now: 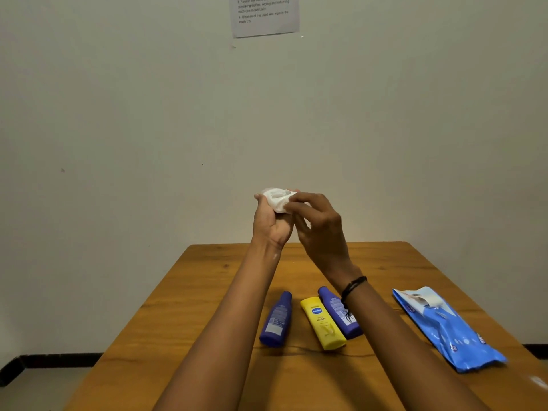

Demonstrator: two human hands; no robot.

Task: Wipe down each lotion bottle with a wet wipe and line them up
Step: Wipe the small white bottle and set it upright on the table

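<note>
Both hands are raised in front of the wall, above the table's far end. My left hand (271,221) holds a crumpled white wet wipe (277,200) at its fingertips. My right hand (318,229) pinches the same wipe from the right side. Three lotion bottles lie flat on the wooden table (184,307) below my forearms: a blue one (277,320) on the left, a yellow one (323,323) in the middle, and a second blue bottle (338,310) touching the yellow one, partly hidden by my right wrist.
A blue wet-wipe pack (447,330) lies at the table's right side with its flap peeled open. A printed paper sheet (265,14) hangs on the wall above. The floor shows to the left of the table.
</note>
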